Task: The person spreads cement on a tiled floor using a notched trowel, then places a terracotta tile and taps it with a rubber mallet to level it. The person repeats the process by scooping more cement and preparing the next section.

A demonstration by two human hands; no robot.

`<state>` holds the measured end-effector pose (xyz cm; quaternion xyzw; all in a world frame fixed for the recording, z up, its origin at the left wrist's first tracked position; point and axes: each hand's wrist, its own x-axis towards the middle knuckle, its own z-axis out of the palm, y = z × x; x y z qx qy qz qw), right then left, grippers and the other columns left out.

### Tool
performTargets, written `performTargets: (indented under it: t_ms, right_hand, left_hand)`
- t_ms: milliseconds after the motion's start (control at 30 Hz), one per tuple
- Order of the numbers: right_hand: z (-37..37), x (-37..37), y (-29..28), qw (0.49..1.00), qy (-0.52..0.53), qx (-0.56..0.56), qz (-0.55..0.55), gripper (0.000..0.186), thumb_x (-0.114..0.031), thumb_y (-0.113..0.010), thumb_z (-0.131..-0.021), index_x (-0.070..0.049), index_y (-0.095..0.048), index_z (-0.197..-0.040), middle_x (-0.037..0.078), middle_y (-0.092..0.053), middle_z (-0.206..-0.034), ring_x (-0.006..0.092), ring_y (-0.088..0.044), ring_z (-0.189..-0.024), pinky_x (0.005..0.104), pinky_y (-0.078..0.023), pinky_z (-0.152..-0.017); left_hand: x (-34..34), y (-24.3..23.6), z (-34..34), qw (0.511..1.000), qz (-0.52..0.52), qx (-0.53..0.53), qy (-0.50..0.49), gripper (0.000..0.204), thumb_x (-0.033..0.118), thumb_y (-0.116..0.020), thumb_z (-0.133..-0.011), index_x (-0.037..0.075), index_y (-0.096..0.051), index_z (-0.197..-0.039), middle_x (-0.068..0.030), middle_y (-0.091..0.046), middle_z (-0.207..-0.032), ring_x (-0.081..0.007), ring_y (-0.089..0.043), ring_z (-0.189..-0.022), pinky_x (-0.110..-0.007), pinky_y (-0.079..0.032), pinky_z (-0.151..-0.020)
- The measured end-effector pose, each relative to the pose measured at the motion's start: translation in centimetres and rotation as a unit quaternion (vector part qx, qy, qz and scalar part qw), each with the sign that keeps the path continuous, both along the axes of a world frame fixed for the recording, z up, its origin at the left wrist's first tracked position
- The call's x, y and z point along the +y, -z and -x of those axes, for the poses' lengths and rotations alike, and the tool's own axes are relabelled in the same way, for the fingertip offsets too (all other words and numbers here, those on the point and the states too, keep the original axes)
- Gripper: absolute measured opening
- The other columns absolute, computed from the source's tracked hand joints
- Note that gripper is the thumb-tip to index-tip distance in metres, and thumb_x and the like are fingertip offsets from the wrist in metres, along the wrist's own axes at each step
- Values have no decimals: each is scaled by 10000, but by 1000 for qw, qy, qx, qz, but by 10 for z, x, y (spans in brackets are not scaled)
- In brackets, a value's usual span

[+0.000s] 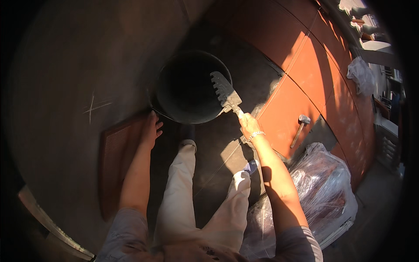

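A grey notched trowel (225, 91) points up and to the left, its toothed edge toward the large black bucket (192, 120). My right hand (250, 125), with a bracelet at the wrist, is closed around its handle. The blade overlaps the bucket's right rim; the bucket's inside is too dark to make out. My left hand (151, 129) is open, fingers apart, at the lower left of the bucket. Beside that hand and forearm stands a reddish-brown tile (120, 161) with a finely ribbed face. Whether the fingertips touch the tile or the bucket, I cannot tell.
Large orange-red tiles (279, 109) cover the floor at the right. A mallet (301, 129) lies on them. Near my right arm is a stack wrapped in clear plastic (323, 183). A pale plastic bag (361, 75) sits at the far right. My feet stand below the bucket.
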<state>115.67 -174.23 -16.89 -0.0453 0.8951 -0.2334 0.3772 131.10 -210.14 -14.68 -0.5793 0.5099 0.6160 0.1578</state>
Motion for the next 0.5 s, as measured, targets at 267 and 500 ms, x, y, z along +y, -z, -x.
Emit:
performTargets:
  t_ms: [267, 500]
  right_hand:
    - [-46, 55, -90, 981, 3, -77, -179, 341, -378, -563, -901, -71, -619, -1039, 240, -673, -967, 441, -630, -938, 506, -492, -802]
    - [-50, 25, -83, 982, 9, 171, -75, 339, -277, -736, -796, -104, -604, -1056, 149, -620, -1043, 386, -643, -900, 459, -526, -743]
  left_hand:
    - [-43, 23, 54, 990, -137, 29, -12, 691, 467, -611, -927, 167, -301, -1468, -10, -421, -1433, -226, -409, -1316, -516, -274, -1074]
    - [-59, 62, 42, 969, -233, 83, -6, 503, 311, -752, -847, 171, -532, -1277, 18, -571, -1204, -162, -523, -1105, -418, -421, -931]
